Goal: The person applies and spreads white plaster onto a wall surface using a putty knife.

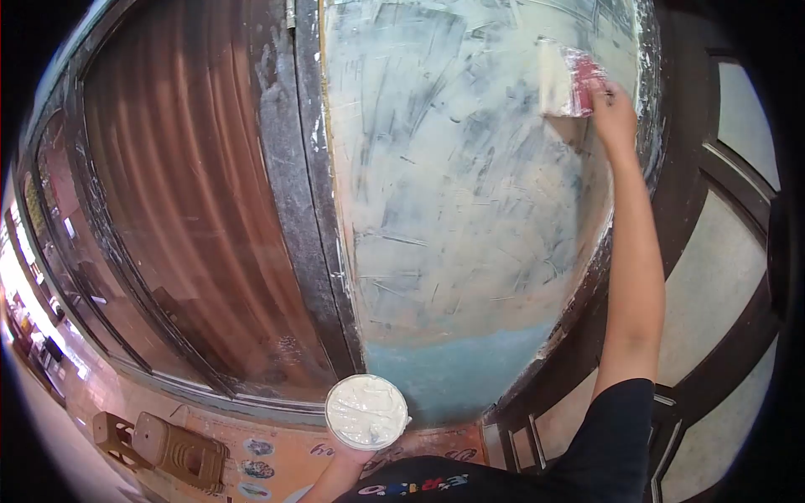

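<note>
Scraper (pixel 580 83) on smeared wall (pixel 457 184), curtain (pixel 180 176) at left, stools (pixel 168 444) below

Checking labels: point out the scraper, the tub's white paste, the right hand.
Scraper (pixel 589 81): head view, red part.
White paste (pixel 366 411): head view, middle of its surface.
Right hand (pixel 616 116): head view, back of hand.

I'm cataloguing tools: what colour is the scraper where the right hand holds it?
There the scraper is red, smeared whitish; best seen in the head view.

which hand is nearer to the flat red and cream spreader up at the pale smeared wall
Right. The right hand grips the spreader by its red side, high at the wall. The left hand is well below, at the round white tub.
</note>
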Available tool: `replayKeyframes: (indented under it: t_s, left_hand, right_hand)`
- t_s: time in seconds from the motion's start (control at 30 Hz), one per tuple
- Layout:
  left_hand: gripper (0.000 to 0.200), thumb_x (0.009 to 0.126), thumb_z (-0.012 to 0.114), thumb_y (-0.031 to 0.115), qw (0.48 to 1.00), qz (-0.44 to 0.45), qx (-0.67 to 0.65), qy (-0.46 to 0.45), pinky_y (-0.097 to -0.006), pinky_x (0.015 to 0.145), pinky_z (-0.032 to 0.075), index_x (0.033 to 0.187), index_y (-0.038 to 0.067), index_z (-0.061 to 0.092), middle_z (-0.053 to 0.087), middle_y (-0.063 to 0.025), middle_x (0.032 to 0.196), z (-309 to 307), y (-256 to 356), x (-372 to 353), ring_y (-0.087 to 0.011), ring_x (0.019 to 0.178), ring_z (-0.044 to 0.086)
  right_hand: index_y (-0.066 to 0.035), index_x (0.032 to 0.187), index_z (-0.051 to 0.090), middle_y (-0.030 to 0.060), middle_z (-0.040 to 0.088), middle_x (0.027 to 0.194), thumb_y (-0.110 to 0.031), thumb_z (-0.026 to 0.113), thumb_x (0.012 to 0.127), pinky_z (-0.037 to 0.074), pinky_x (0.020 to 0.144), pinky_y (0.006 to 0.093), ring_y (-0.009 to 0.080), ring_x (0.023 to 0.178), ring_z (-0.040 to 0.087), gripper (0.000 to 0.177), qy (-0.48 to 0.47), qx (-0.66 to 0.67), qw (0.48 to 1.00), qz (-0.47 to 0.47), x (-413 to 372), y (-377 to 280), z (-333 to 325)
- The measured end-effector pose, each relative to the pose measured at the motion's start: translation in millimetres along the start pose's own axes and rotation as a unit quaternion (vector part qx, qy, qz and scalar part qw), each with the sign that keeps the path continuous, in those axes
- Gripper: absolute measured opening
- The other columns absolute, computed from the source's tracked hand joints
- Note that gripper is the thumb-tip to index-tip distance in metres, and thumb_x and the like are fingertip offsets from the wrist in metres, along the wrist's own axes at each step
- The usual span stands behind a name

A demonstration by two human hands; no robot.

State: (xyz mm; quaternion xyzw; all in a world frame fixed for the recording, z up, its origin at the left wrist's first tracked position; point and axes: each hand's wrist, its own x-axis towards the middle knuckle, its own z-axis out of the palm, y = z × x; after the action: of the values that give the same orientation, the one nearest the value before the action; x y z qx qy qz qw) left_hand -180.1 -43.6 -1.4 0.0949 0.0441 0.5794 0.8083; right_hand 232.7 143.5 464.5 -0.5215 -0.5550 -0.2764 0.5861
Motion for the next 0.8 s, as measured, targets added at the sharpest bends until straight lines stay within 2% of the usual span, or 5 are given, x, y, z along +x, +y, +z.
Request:
replayKeyframes:
  t_s: [0.17, 0.33, 0.6, 0.67, 0.8]
  left_hand:
    - [0.072, 0.095, 0.037, 0.062, 0.999, -0.035, -0.029, 0.021, -0.0704, 0.113, 0.025, 0.147, 0.013, 0.044, 0.043, -0.0161, 0.152, -0.7, -17.0, 8.0, -0.0435, 0.138, 0.041]
    - [0.072, 0.095, 0.037, 0.062, 0.998, -0.036, 0.047, 0.008, -0.0688, 0.114, 0.026, 0.147, 0.013, 0.045, 0.042, -0.0160, 0.153, 21.5, -33.7, 14.6, -0.0435, 0.139, 0.040]
    - [0.073, 0.093, 0.040, 0.062, 0.994, -0.030, -0.104, -0.033, -0.0678, 0.115, 0.026, 0.148, 0.013, 0.043, 0.041, -0.0164, 0.153, 2.7, -51.0, 14.2, -0.0426, 0.139, 0.039]
    - [0.075, 0.092, 0.042, 0.063, 0.994, 0.035, 0.099, 0.017, -0.0695, 0.114, 0.025, 0.149, 0.014, 0.042, 0.040, -0.0158, 0.154, 7.7, -60.2, 12.1, -0.0425, 0.140, 0.038]
    - [0.077, 0.092, 0.041, 0.064, 0.994, -0.001, -0.108, -0.023, -0.0730, 0.112, 0.025, 0.150, 0.014, 0.038, 0.037, -0.0179, 0.155, 8.1, -78.1, 26.8, -0.0452, 0.139, 0.037]
  right_hand:
    - [0.000, 0.112, 0.066, 0.0114, 0.072, 0.099, -0.028, 0.066, 0.097, 0.050, 0.080, 0.0300, 0.0136, 0.089, 0.064, 0.031, -0.100, 0.231, 0.968, 0.015, -39.3, -18.4, 6.8]
    - [-0.012, 0.116, 0.067, 0.0135, 0.073, 0.104, -0.048, 0.060, 0.095, 0.051, 0.086, 0.0439, 0.0354, 0.098, 0.068, 0.042, -0.236, -0.062, 0.967, -0.071, -79.2, -60.2, 28.2]
    - [-0.007, 0.118, 0.068, 0.0187, 0.072, 0.108, -0.052, 0.059, 0.093, 0.051, 0.089, 0.0421, 0.0355, 0.103, 0.068, 0.052, 0.111, -0.035, 0.993, 0.007, 104.0, 88.0, -42.7]
    - [-0.006, 0.119, 0.067, 0.0189, 0.072, 0.107, -0.051, 0.061, 0.092, 0.052, 0.088, 0.0406, 0.0336, 0.102, 0.069, 0.052, 0.110, 0.044, 0.993, 0.002, 103.8, 73.6, -49.8]
    - [0.000, 0.116, 0.066, 0.0120, 0.072, 0.094, -0.044, 0.064, 0.095, 0.052, 0.076, 0.0337, 0.0186, 0.081, 0.066, 0.050, 0.020, 0.107, 0.985, -0.136, 53.7, 3.4, 4.9]
